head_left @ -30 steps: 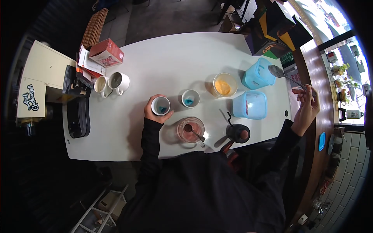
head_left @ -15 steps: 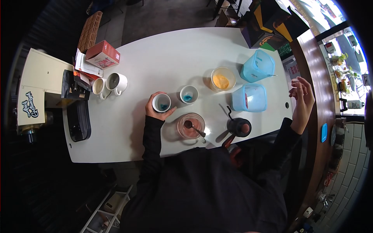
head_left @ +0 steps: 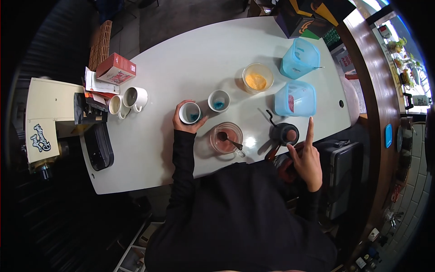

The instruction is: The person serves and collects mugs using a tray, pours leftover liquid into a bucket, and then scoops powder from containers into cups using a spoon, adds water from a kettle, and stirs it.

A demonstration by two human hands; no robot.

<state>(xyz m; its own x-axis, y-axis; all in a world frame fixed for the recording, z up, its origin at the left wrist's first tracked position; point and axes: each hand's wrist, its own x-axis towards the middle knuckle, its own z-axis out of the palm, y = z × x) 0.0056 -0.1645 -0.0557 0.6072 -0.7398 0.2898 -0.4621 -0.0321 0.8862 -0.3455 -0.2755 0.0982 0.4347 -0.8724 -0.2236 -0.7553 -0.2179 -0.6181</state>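
Observation:
My left hand (head_left: 182, 124) is wrapped round a white cup (head_left: 198, 108) that has some blue stuff at its bottom. A second white cup (head_left: 219, 92), also with blue inside, stands just to the right. In front of them is a glass mug (head_left: 214, 141) of pinkish-brown contents, with a spoon (head_left: 234, 144) leaning in it. My right hand (head_left: 309, 167) hovers by the table's front edge, index finger stretched out and thumb apart, holding nothing. Nearest to it is a dark gooseneck kettle (head_left: 277, 132) with a wooden handle.
Behind the kettle stand two translucent blue containers (head_left: 301, 106), and a clear cup (head_left: 248, 78) with yellow-orange contents. Two mugs (head_left: 141, 93), a red box (head_left: 123, 68) and a black tray (head_left: 99, 152) are at the left. Dark boxes (head_left: 294, 22) occupy the back right corner.
My right hand has swung in from the far right to beside the kettle, index finger now extended. The left hand stays on its cup. The view has shifted slightly.

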